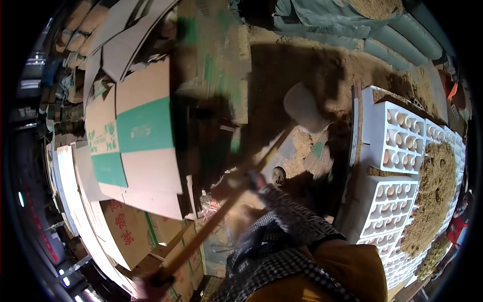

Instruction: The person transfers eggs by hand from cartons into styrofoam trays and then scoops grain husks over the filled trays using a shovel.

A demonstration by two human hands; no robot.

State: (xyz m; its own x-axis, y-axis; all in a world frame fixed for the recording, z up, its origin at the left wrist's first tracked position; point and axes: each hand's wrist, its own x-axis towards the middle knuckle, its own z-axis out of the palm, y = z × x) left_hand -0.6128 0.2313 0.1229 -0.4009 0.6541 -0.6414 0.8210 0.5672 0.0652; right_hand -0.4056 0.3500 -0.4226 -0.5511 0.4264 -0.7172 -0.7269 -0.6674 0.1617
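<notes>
A long wooden-handled shovel [221, 214] runs diagonally from the lower left up to its pale, broad blade [303, 106], which is over brown loose material on the floor [282, 65]. Near the bottom left edge, my left hand [153, 286] is wrapped round the rear of the handle. My right hand [257, 181] grips the handle farther forward, below a patterned sleeve; it is slightly blurred. The blade looks blurred too, and whether it carries anything is unclear.
White foam trays [395, 201] with rounded pockets stand at the right, partly covered by a brown heap [433, 194]. Green-and-tan cardboard [146, 126] is stacked at the left, above printed boxes [123, 229]. Filled sacks [407, 38] lie at the top right.
</notes>
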